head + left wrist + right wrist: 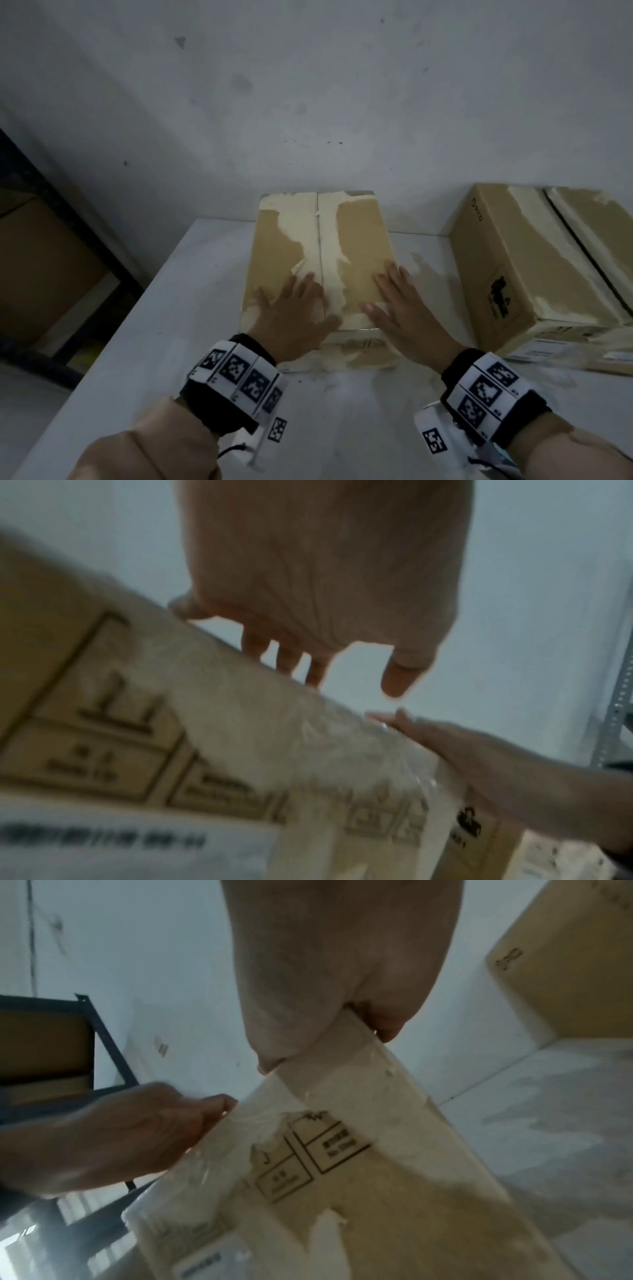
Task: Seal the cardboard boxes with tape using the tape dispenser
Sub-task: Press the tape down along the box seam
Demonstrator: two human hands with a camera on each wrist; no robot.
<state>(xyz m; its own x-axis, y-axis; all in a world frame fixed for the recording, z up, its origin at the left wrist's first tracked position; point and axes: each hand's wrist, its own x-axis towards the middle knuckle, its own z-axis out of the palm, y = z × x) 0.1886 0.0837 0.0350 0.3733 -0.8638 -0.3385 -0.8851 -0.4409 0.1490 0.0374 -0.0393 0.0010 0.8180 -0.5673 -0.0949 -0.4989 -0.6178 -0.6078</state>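
Note:
A closed cardboard box [363, 233] with torn pale patches along its centre seam [320, 246] stands on the white table [178, 308]. My left hand [294, 308] lies flat on the near left flap, fingers spread. On the near right flap rests my right hand [400, 305], also flat. The left wrist view shows the left hand [325, 574] over the box's top edge, above the printed front face [113, 723]. From the right wrist, my right hand [342, 961] lies on the box [394, 1191]. No tape dispenser shows in any view.
A second, larger cardboard box [513, 260] with a dark gap between its flaps stands at the right on the table. A dark metal shelf [68, 240] holding cardboard is at the left. A white wall [308, 102] runs close behind the table.

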